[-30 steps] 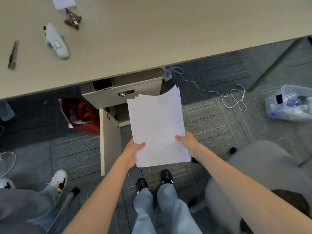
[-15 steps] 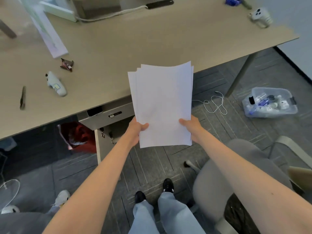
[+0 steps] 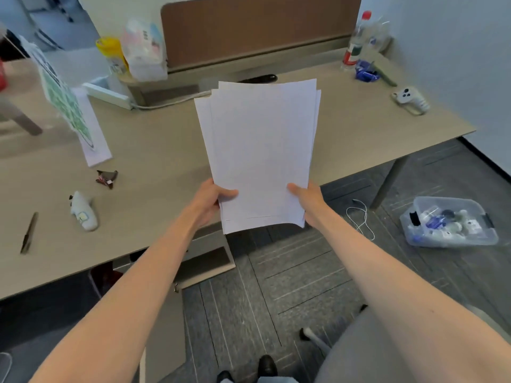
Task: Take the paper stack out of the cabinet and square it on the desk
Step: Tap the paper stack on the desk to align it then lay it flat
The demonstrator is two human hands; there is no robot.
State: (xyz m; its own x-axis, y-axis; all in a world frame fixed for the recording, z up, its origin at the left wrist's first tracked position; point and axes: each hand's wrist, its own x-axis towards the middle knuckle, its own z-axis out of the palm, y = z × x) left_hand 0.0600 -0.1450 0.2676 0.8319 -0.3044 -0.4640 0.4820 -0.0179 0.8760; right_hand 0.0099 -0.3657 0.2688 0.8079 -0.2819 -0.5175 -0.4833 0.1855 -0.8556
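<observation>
A pale wood-grain counter [image 3: 154,150] fills the view before me, backed at 12 o'clock by a brown partition panel [image 3: 257,26]. A plain grey-white wall [image 3: 453,56] rises at 2 o'clock. Dark grey carpet tiles [image 3: 293,297] with thin light lines cover the floor below. A grey chair [image 3: 367,352] sits at 5 o'clock. Soft, even light falls across the room.

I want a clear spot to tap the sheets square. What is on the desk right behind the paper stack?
Bare desk flanks the paper stack; a dark object and a white cable show past it. The patch directly behind is covered.
</observation>
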